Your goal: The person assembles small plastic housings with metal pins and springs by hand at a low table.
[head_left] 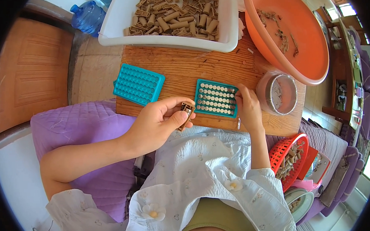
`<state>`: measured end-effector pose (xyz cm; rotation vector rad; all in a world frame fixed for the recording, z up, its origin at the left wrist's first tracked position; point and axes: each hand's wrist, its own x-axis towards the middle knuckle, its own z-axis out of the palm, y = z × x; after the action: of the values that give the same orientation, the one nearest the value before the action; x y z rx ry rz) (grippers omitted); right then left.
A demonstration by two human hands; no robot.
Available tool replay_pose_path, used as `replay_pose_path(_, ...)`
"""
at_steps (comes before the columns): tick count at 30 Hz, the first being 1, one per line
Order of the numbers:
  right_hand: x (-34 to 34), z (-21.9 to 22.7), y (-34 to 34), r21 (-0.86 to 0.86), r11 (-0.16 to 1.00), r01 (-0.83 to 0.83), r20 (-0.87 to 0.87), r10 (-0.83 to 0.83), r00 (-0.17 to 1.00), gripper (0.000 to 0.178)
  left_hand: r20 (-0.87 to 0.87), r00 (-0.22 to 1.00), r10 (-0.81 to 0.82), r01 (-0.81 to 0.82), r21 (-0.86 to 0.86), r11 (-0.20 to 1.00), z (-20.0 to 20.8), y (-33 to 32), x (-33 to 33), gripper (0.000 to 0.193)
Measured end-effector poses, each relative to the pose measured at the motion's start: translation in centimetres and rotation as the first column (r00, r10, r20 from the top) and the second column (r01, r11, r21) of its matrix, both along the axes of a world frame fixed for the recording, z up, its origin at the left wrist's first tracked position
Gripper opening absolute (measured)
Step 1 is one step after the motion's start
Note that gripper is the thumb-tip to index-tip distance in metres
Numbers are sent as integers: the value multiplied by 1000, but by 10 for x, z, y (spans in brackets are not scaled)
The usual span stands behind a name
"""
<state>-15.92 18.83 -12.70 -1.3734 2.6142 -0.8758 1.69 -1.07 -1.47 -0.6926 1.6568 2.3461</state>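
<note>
In front of my body, my left hand (155, 121) grips a small brown plastic casing (187, 111), its hollow side with something shiny inside facing up. The thumb presses on the casing's lower part. My right hand (248, 105) is at the right edge of a teal tray (215, 113) filled with rows of round silvery discs. Its thumb and forefinger are pinched together there; what sits between the tips is hidden. Left of that tray lies a second teal tray (139, 84), with rows of round hollows. A thin metallic piece (239, 123) is below my right hand.
A white bin (168, 42) of brown casings stands at the table's back. An orange basin (317, 68) with tangled scraps and a clear round tub (293, 98) are at the right. Beside the table's lower right is a red basket (276, 156) of brown pieces.
</note>
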Motion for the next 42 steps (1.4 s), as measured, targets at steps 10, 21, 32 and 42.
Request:
replay_pose_path(10, 91, 69, -60, -633, 763, 128, 389, 170, 906, 37, 31, 999, 22, -20, -53, 998, 4, 0, -1, 27)
replay_pose_path(21, 107, 47, -80, -730, 683, -4, 96, 109, 989, 27, 63, 997, -52, 65, -232, 971, 8, -3, 3, 29)
replay_pose_path(32, 111, 50, -87, -749, 662, 28, 141, 119, 983, 21, -10, 1000, 12, -14, -288, 958, 9, -7, 1, 28)
replay_pose_path(42, 109, 62, -87, -878, 420, 229, 352, 243, 904, 20, -72, 997, -5, -7, -168, 986, 15, -7, -6, 30)
